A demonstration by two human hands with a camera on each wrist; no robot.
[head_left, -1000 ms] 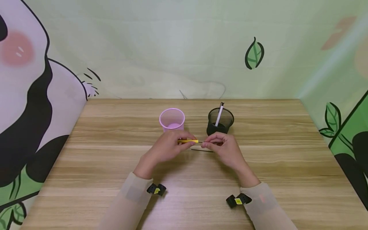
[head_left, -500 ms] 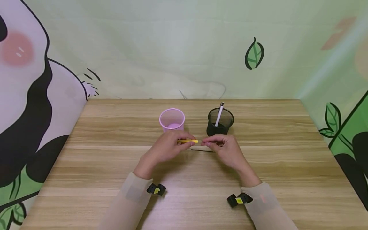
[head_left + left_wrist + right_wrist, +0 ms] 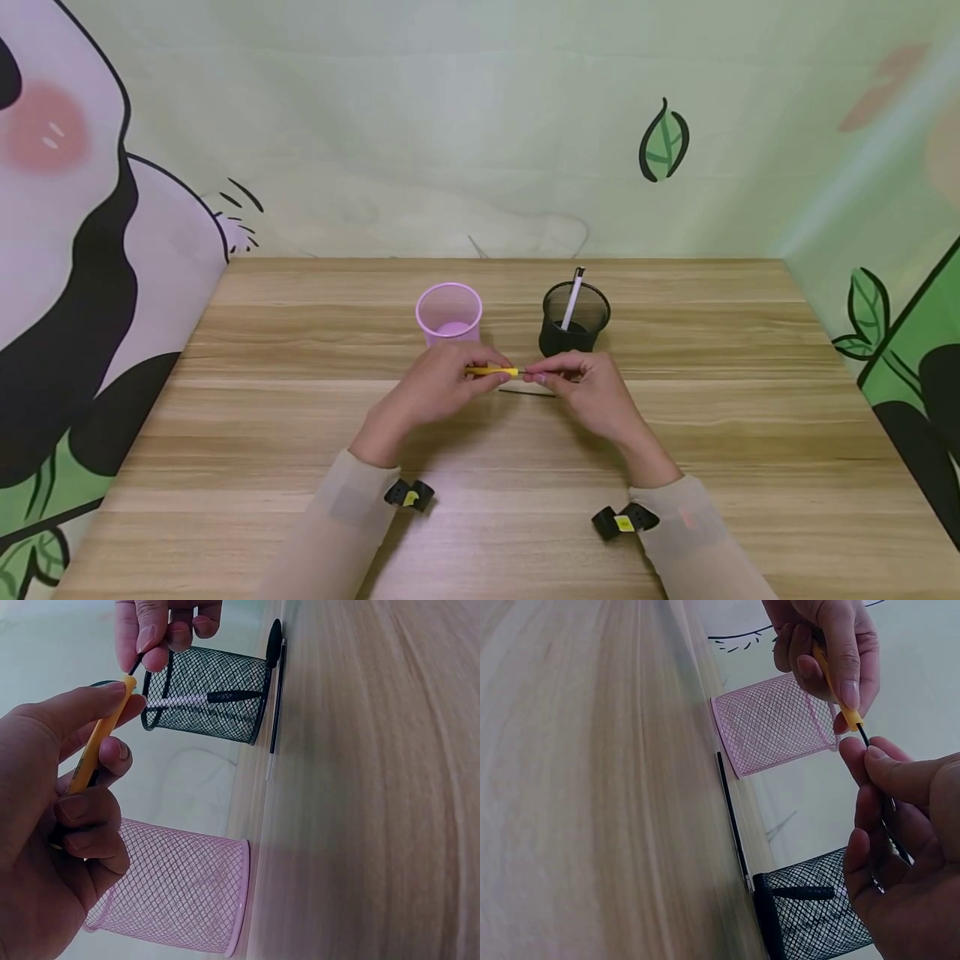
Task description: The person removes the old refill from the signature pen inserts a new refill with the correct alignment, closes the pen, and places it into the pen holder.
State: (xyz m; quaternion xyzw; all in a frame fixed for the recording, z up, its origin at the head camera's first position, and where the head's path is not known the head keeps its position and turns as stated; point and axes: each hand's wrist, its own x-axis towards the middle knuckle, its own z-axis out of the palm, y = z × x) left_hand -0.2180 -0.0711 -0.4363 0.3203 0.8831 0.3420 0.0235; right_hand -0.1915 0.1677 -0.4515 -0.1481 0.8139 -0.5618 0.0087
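Note:
My left hand [image 3: 435, 387] grips a yellow pen barrel [image 3: 101, 742] between thumb and fingers, its open end pointing at my right hand [image 3: 596, 392]. From that end comes a thin dark pen refill [image 3: 863, 736], which the right thumb and index finger pinch close to the barrel. In the right wrist view, the refill's dark rear part runs back across the curled right fingers. A second thin black refill [image 3: 733, 814] lies on the table below both hands, partly hidden by the right hand in the head view.
A pink mesh cup [image 3: 176, 885] stands behind my left hand. Behind the right one is a black mesh cup [image 3: 564, 340] with a white pen [image 3: 572, 300] leaning in it. The wooden table [image 3: 262, 333] ends at a printed cloth backdrop [image 3: 360, 125].
The right fingertips have crept a little closer to the barrel's open end, and less of the refill shows between the hands. Cups and loose refill stay put.

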